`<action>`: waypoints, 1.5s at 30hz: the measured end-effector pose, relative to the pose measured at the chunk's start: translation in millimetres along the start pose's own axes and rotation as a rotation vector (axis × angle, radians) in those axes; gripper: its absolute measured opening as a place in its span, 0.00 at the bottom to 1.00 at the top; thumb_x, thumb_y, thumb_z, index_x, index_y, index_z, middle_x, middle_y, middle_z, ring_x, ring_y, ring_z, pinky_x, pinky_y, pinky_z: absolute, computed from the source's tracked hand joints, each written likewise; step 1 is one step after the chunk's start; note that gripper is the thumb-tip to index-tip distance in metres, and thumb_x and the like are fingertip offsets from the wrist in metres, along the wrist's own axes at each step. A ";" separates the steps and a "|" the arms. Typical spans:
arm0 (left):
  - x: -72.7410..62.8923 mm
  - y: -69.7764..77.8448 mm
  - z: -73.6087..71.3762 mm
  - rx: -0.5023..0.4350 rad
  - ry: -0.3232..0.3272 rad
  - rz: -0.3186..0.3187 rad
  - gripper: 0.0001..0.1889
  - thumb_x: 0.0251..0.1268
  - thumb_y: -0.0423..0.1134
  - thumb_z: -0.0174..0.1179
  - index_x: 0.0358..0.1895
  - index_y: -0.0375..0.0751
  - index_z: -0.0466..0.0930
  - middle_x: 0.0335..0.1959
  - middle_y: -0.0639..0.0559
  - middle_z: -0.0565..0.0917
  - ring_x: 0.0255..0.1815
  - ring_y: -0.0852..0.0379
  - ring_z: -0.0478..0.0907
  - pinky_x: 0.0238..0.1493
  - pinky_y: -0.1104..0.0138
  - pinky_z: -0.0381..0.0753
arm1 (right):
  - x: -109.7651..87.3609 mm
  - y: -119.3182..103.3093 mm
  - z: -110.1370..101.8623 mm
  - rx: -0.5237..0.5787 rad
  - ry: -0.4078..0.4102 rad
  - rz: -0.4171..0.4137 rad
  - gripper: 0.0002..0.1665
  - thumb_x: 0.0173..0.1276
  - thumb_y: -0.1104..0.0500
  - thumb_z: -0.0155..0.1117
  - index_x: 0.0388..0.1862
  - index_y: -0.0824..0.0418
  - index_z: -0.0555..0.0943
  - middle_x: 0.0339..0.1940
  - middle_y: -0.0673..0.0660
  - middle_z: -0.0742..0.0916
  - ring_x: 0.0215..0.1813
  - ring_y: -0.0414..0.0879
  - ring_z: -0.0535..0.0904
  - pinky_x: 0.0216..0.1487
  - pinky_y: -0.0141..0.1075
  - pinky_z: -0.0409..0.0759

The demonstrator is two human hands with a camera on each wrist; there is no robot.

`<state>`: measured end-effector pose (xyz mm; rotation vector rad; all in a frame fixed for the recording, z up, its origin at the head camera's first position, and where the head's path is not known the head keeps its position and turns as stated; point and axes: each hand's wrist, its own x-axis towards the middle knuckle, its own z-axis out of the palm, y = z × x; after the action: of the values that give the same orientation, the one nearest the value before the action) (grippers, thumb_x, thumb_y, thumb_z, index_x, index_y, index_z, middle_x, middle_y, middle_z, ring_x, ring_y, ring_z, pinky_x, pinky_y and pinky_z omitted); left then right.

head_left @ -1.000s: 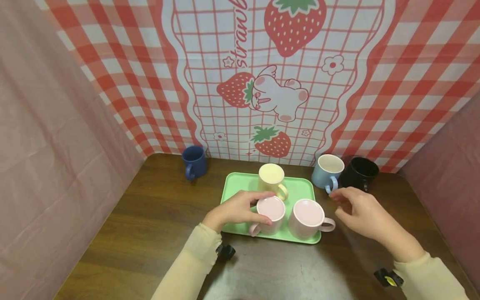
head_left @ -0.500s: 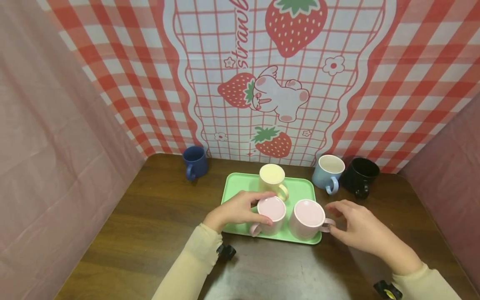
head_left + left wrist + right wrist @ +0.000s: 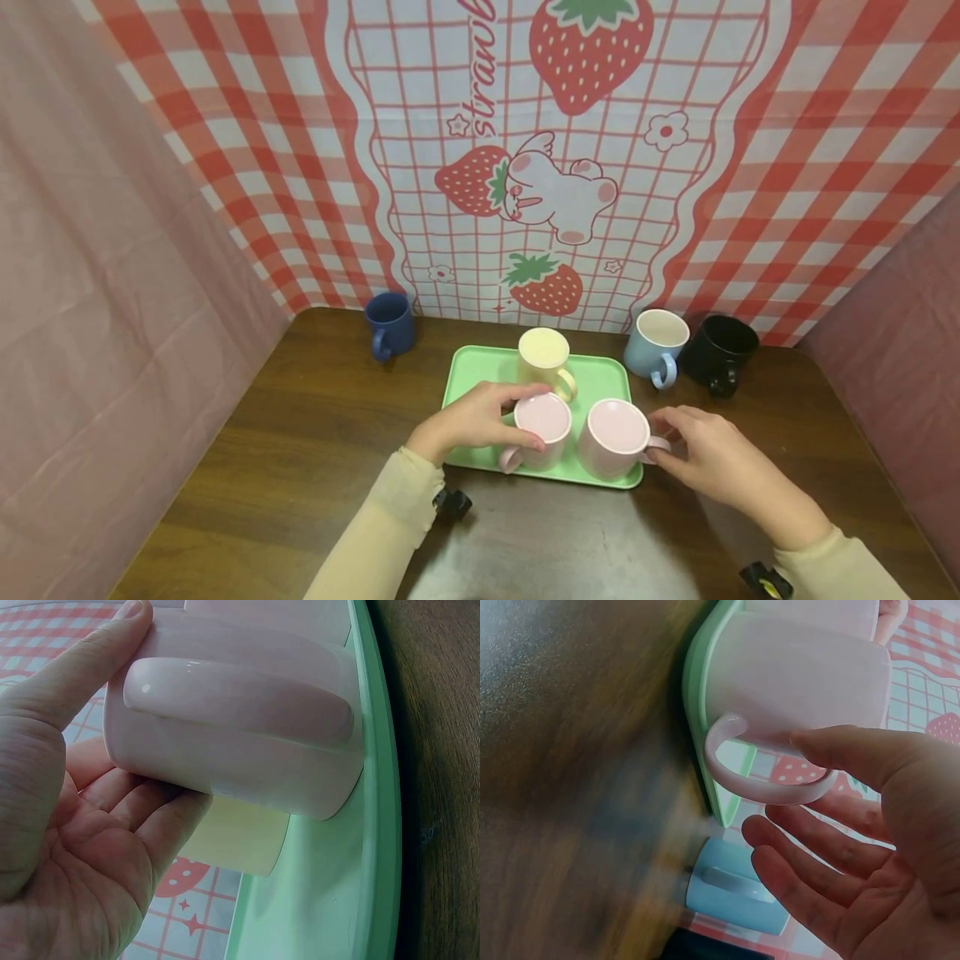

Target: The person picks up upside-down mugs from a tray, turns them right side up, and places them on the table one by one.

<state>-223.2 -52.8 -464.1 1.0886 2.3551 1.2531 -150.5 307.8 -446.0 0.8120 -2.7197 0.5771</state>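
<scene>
In the head view, a green tray (image 3: 480, 362) carries two pink mugs and a yellow mug (image 3: 542, 350), all bottom up. My left hand (image 3: 476, 417) holds the left pink mug (image 3: 546, 421) near its upper end, thumb on the near side and fingers on the far side. Its handle (image 3: 240, 701) faces the left wrist camera. On the right, my right hand (image 3: 712, 454) pinches the handle (image 3: 769, 792) of the other pink mug (image 3: 615, 433) between thumb and index finger. The remaining fingers are spread loosely below that handle in the right wrist view.
A dark blue mug (image 3: 391, 321) stands at the back left of the wooden table (image 3: 300, 433). Behind the tray's right end are a light blue mug (image 3: 651, 350) and a black mug (image 3: 712, 358). A checked strawberry cloth (image 3: 570, 200) hangs along the back.
My right hand has come forward and left from beside the light blue mug to the right pink mug's handle, and its fingers have closed in there. My left hand stays on its mug.
</scene>
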 end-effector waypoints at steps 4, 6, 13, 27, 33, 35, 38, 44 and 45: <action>0.3 -0.7 0.1 0.005 -0.001 0.006 0.42 0.61 0.45 0.84 0.78 0.40 0.77 0.58 0.48 0.90 0.53 0.64 0.84 0.57 0.70 0.82 | -0.1 1.1 2.6 -0.019 0.030 -0.027 0.24 0.48 0.63 0.92 0.43 0.61 0.88 0.35 0.50 0.89 0.34 0.45 0.86 0.33 0.39 0.87; 0.3 -1.1 0.1 0.002 -0.002 0.012 0.42 0.61 0.45 0.84 0.78 0.40 0.77 0.58 0.48 0.90 0.53 0.64 0.83 0.57 0.70 0.82 | -0.1 1.3 4.1 -0.030 0.039 -0.034 0.23 0.48 0.63 0.92 0.42 0.60 0.88 0.34 0.49 0.89 0.32 0.42 0.83 0.32 0.39 0.86; 0.0 -1.2 -0.5 -0.005 -0.004 0.029 0.41 0.61 0.45 0.84 0.77 0.41 0.78 0.58 0.50 0.90 0.53 0.64 0.83 0.57 0.69 0.82 | 0.0 -0.4 5.7 -0.069 0.010 0.016 0.19 0.49 0.61 0.93 0.35 0.57 0.88 0.28 0.44 0.86 0.30 0.36 0.75 0.29 0.40 0.82; 1.4 -0.5 -0.6 -0.031 -0.011 0.016 0.41 0.62 0.44 0.84 0.78 0.40 0.77 0.60 0.48 0.89 0.54 0.64 0.84 0.61 0.61 0.85 | 3.6 4.8 13.3 -0.126 0.069 0.016 0.12 0.53 0.70 0.87 0.29 0.62 0.88 0.22 0.46 0.82 0.25 0.39 0.73 0.25 0.41 0.79; 0.7 -0.3 -0.7 -0.036 -0.010 -0.008 0.43 0.61 0.45 0.84 0.78 0.37 0.76 0.63 0.46 0.88 0.57 0.63 0.84 0.60 0.69 0.82 | 5.7 11.2 23.6 -0.136 0.180 -0.051 0.14 0.49 0.74 0.83 0.28 0.63 0.86 0.22 0.47 0.80 0.25 0.43 0.75 0.23 0.44 0.78; 0.9 -0.3 -0.9 -0.045 -0.008 -0.012 0.43 0.61 0.45 0.84 0.78 0.38 0.76 0.63 0.47 0.88 0.57 0.63 0.84 0.60 0.69 0.82 | 7.3 12.6 25.8 -0.141 0.212 -0.057 0.14 0.50 0.74 0.83 0.28 0.62 0.86 0.22 0.48 0.80 0.24 0.44 0.75 0.23 0.45 0.79; 0.8 0.8 -1.2 -0.054 -0.009 -0.019 0.43 0.61 0.45 0.84 0.79 0.39 0.76 0.64 0.48 0.88 0.58 0.64 0.84 0.61 0.68 0.83 | 9.2 14.5 28.0 -0.145 0.246 -0.053 0.13 0.51 0.74 0.83 0.29 0.63 0.86 0.23 0.49 0.81 0.24 0.44 0.75 0.23 0.45 0.78; -0.2 0.5 -0.3 -0.047 -0.008 -0.018 0.43 0.62 0.45 0.84 0.79 0.41 0.76 0.64 0.50 0.88 0.57 0.64 0.84 0.64 0.59 0.85 | 11.8 16.0 30.3 -0.115 0.285 -0.042 0.13 0.51 0.75 0.83 0.34 0.67 0.89 0.25 0.51 0.84 0.25 0.41 0.74 0.23 0.40 0.78; -0.3 0.3 -0.2 -0.046 -0.008 -0.015 0.42 0.62 0.45 0.84 0.79 0.41 0.76 0.64 0.50 0.88 0.57 0.64 0.84 0.64 0.58 0.85 | 12.7 16.3 30.1 -0.111 0.293 -0.038 0.13 0.51 0.75 0.83 0.35 0.67 0.89 0.26 0.52 0.84 0.25 0.41 0.74 0.24 0.40 0.79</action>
<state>-223.0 -53.0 -463.8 1.0577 2.3123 1.2883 -173.6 301.1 -473.5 0.6898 -2.4399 0.4895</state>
